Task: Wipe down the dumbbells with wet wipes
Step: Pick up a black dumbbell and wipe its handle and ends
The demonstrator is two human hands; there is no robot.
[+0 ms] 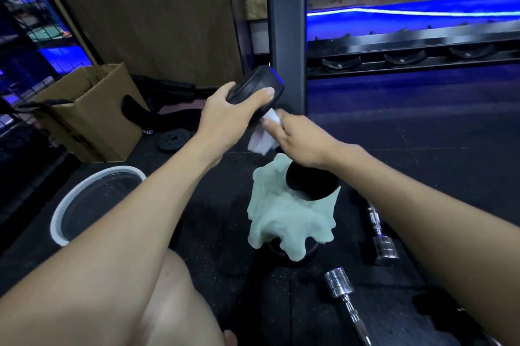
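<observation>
Dumbbell [260, 87] upper head gripped by left hand [225, 117]; right hand [302, 139] clamps wipe [264, 134] round handle.

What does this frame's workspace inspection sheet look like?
Surface: black rubber floor.
Job's things: black dumbbell upright, lower end on green cloth; white wipe around its handle.
Clutter: chrome dumbbells, white-rimmed bucket, cardboard box, weight plate.
Hands: left hand grips top end; right hand holds wipe.
Cables: nothing seen.
Surroundings: rack post, wooden panel.
</observation>
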